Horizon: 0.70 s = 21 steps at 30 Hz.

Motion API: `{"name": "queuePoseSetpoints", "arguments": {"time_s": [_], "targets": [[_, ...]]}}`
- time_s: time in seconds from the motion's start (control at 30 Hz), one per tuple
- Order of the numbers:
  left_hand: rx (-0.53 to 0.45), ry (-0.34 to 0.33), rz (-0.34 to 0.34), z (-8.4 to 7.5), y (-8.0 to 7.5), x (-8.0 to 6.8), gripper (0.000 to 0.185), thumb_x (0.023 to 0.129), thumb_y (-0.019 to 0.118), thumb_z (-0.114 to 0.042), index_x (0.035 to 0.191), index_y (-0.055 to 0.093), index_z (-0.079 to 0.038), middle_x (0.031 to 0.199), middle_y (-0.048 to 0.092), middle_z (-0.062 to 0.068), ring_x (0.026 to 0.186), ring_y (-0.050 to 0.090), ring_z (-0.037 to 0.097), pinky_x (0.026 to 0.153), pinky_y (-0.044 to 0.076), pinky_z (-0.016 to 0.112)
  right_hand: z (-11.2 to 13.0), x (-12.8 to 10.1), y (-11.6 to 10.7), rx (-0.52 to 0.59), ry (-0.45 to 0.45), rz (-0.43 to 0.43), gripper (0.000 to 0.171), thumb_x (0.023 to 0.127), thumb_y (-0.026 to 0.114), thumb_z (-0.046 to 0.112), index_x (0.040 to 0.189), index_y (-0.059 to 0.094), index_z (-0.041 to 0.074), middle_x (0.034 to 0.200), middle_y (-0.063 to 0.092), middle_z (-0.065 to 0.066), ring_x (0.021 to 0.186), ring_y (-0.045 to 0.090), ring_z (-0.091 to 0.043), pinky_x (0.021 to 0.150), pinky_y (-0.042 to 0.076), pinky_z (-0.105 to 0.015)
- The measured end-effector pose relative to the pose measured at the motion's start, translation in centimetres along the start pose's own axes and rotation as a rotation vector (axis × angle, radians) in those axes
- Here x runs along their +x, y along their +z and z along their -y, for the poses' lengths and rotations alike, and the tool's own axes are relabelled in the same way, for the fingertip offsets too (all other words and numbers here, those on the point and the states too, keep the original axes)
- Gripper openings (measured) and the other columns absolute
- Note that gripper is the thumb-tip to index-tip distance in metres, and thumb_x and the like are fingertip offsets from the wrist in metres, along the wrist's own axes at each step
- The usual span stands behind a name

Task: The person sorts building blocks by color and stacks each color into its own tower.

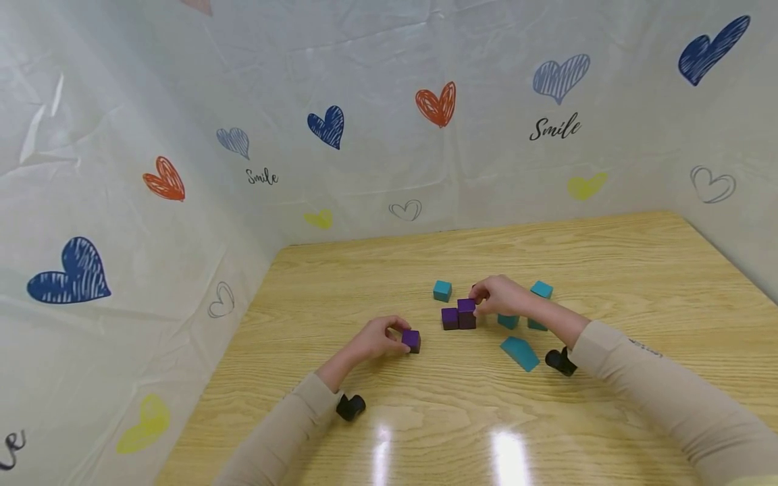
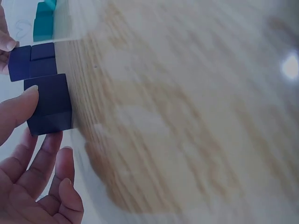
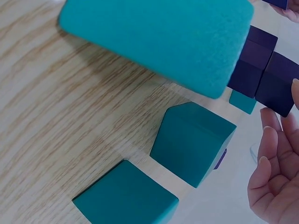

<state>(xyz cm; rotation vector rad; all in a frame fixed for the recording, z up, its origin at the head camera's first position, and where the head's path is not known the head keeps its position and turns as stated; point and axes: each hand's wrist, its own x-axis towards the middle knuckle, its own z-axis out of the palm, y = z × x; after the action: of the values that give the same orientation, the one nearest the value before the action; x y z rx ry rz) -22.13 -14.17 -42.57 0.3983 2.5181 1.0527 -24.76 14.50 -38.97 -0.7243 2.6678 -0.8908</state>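
Pinching neatly, your left hand (image 1: 378,339) holds a purple cube (image 1: 410,341) at its fingertips; your right hand (image 1: 501,296) likewise grips another purple block (image 1: 467,316).

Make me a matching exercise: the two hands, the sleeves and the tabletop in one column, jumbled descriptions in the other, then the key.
Column one
1. Left hand
2. Sleeves
3. Right hand
4. Tabletop

Column two
A. Wood-grained
B. Gripping the taller-looking purple block, beside the smaller purple block
C. Pinching the lone purple block, apart from the other purple ones
D. Beige

Pairs: 1-C, 2-D, 3-B, 4-A
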Motion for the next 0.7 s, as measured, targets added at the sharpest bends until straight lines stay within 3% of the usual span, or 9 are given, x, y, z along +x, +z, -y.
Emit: {"name": "queuePoseSetpoints", "arguments": {"time_s": [0.7], "targets": [[-0.011, 0.022, -0.059, 0.37, 0.11, -0.17, 0.036, 0.073, 0.077, -0.011, 0.106, 0.063, -0.005, 0.103, 0.062, 0.010, 0.071, 0.050, 0.014, 0.063, 0.042, 0.024, -0.04, 0.03, 0.00, 0.005, 0.016, 0.007, 0.029, 0.079, 0.068, 0.008, 0.104, 0.063, -0.006, 0.092, 0.063, -0.013, 0.083, 0.056, -0.023, 0.071, 0.048, -0.031]]}}
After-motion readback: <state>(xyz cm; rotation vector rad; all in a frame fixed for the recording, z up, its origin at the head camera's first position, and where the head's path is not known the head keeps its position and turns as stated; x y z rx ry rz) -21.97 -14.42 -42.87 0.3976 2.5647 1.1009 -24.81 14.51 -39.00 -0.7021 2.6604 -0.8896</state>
